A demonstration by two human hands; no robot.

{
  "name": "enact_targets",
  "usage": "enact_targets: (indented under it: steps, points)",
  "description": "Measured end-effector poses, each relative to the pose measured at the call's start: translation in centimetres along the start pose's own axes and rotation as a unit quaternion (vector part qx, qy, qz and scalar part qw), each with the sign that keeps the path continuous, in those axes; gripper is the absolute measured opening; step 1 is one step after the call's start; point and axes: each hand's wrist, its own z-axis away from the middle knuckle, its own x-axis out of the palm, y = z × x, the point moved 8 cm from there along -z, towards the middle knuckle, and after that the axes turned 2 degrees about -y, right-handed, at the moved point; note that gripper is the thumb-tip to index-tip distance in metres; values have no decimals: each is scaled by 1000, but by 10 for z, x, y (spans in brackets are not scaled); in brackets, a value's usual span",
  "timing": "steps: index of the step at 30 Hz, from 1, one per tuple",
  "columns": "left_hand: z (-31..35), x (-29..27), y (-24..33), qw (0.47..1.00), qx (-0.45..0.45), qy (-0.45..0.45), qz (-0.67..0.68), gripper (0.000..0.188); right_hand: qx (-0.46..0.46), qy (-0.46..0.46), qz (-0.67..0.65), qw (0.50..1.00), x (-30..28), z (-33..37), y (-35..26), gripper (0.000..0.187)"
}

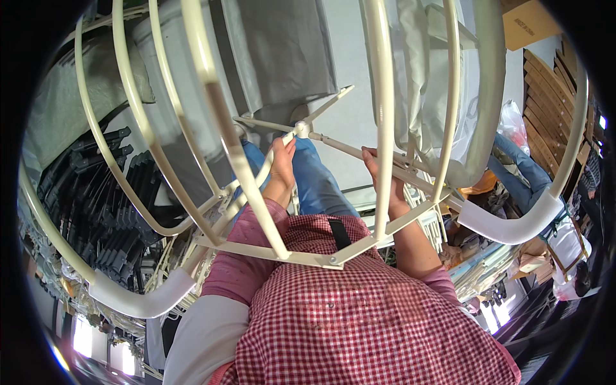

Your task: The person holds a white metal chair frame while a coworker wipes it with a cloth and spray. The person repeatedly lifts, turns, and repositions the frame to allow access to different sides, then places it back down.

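Note:
A large cream tubular metal frame (382, 122) with long curved tubes stands around my arms. Flat linking bars (308, 258) join its tubes in front of my chest, with a rivet near the middle. Beyond my hands, thinner bars meet at a white joint (301, 129). My left hand (283, 165) is closed around a curved cream tube just below that joint. My right hand (385, 179) grips a cream crossbar to the right, its thumb upright and its fingers partly hidden behind a tube. White sleeves (513, 218) cover the bends of the outer tubes.
Grey fabric (279, 51) hangs or lies beyond the joint. Black folded parts (109, 199) are heaped at left, beside a pale covered bundle (96, 83). Stacked brown boards (552, 102) and a cardboard box (531, 24) stand at right. A person's jeans-clad legs (523, 167) show there.

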Motion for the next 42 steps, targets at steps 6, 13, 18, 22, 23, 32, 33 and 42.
enact_targets:
  steps: [6, 13, 18, 22, 23, 32, 33, 42]
  points:
    - [-2, -2, -3, 999, 38, -6, 1, 57, -18, -4, -22, 1000, -7, -8, 13, 28]
    - [-17, 20, -36, 999, 1, -32, 24, 63, 77, 3, -128, 989, -21, -41, 59, 41]
    - [-15, 18, -29, 998, 47, 15, -36, 48, 18, -10, -9, 1000, -29, -42, 41, 33]
    - [-6, 23, -18, 997, 63, 19, -51, 45, 27, -20, 2, 999, -30, -45, 37, 31]
    - [-4, 25, -15, 996, 74, 15, -54, 44, 33, -38, 3, 999, -24, -49, 39, 30]
    - [-7, 22, -4, 988, 106, 14, -113, 34, 42, -99, -73, 992, 42, -69, 77, 39]
    - [-8, 22, -3, 986, 115, 9, -121, 33, 51, -82, -68, 993, 41, -69, 79, 37]
    - [-10, 25, -1, 994, 69, 21, -81, 34, 70, -38, -75, 994, 37, -64, 81, 37]
